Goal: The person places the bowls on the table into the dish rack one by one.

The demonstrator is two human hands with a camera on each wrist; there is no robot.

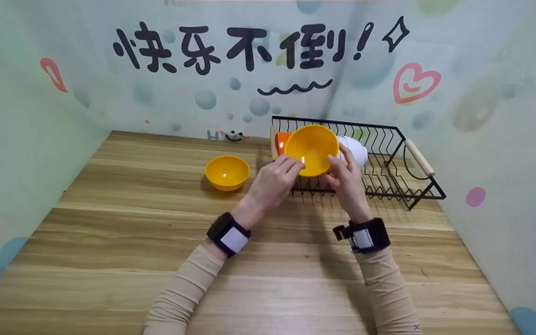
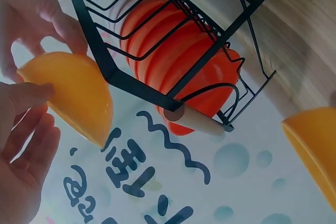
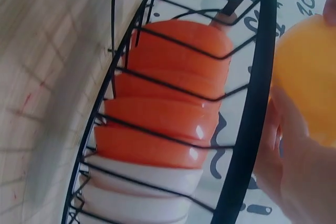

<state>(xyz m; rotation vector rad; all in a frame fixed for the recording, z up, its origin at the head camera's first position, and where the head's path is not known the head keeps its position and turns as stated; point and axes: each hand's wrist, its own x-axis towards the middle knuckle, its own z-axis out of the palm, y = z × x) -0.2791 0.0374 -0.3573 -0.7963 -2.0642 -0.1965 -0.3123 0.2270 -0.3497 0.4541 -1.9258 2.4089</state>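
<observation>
A yellow bowl [image 1: 312, 151] is held up in front of the dish rack, its hollow side facing the head camera. My left hand [image 1: 275, 179] pinches its rim at the lower left. On the other side, my right hand [image 1: 346, 181] grips the bowl with the thumb at the rim and fingers behind. The left wrist view shows the held bowl [image 2: 73, 93] from the side, between both hands. A second yellow bowl [image 1: 227, 172] stands upright on the table, left of my left hand.
Behind the held bowl is a black wire dish rack [image 1: 379, 193] with wooden handles. Several orange bowls [image 3: 157, 111] and white bowls [image 3: 142, 177] stand on edge in a row inside it. The wooden table [image 1: 133, 223] meets a printed backdrop [image 1: 179, 102] behind.
</observation>
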